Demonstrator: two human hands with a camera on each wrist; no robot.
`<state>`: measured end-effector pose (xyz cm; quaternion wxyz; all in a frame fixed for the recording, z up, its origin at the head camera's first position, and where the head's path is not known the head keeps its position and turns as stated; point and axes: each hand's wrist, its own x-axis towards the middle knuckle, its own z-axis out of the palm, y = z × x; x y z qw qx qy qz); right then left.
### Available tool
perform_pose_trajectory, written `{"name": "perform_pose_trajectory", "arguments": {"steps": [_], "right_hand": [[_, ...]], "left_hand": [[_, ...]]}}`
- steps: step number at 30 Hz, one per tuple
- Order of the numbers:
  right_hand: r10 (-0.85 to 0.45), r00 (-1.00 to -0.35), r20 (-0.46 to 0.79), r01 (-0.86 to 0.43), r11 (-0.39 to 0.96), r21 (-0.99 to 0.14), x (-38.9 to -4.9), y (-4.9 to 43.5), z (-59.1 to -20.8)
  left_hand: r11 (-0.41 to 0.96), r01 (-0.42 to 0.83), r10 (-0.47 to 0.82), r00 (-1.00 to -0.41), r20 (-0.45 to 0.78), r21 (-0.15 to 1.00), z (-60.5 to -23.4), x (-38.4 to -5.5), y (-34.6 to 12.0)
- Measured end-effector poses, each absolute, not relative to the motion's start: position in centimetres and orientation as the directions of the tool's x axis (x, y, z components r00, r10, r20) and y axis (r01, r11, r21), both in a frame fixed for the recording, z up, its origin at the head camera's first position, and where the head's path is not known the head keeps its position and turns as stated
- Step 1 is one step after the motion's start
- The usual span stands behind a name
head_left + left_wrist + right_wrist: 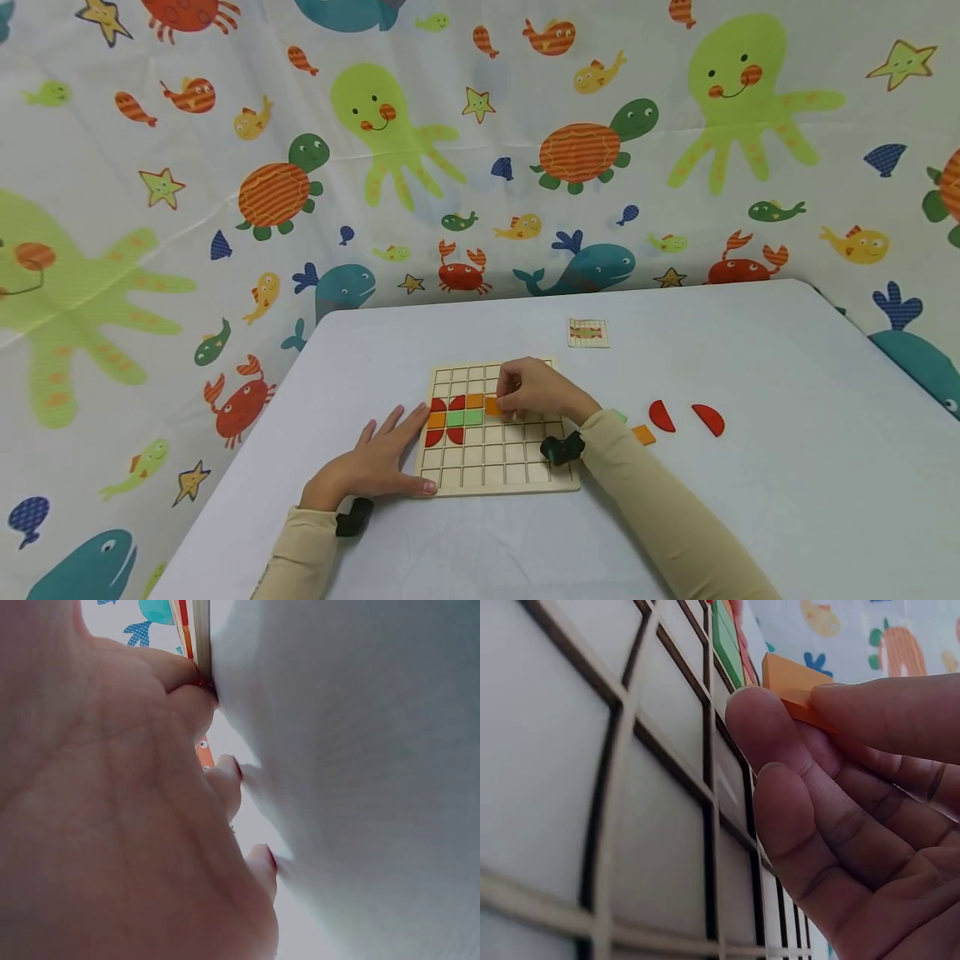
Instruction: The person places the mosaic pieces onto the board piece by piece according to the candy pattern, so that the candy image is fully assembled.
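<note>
A wooden grid board (pixel 480 467) lies on the white table, with red, green and orange tiles (pixel 455 414) in its left cells. My right hand (pixel 525 390) hovers over the board and pinches an orange square tile (pixel 492 406) (pixel 791 686) just right of the placed tiles. Seen from the right wrist, the tile sits between my thumb and fingertips (pixel 761 724), above the empty cells (pixel 660 825). My left hand (pixel 375 462) lies flat on the table, fingers (pixel 225 776) straight, against the board's left edge (pixel 201 630).
Loose pieces lie right of the board: two red half-round tiles (pixel 662 415) (pixel 708 419), an orange square (pixel 643 434) and a green piece (pixel 619 414) partly behind my sleeve. A small pattern card (pixel 588 332) sits farther back. A sea-animal curtain hangs behind the table.
</note>
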<state>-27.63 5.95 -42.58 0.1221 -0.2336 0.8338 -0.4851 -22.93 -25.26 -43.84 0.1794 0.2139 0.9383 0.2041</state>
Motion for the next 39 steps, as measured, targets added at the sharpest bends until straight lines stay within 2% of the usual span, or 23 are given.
{"name": "perform_pose_trajectory", "arguments": {"steps": [11,30,39], "right_hand": [[-0.557,-0.826,0.086,-0.354,0.395,-0.848,-27.3,4.3,-42.7],[-0.569,-0.821,0.048,-0.39,0.496,-0.776,-26.8,2.5,-43.0],[-0.587,-0.806,0.073,-0.443,0.517,-0.733,-27.1,2.0,-43.5]], "left_hand": [[0.826,0.334,0.479,-0.841,-0.251,0.454,-43.7,-23.3,-25.2],[0.817,0.339,0.491,-0.833,-0.255,0.467,-43.4,-23.6,-25.6],[0.813,0.341,0.497,-0.829,-0.258,0.472,-43.5,-23.8,-25.8]]}}
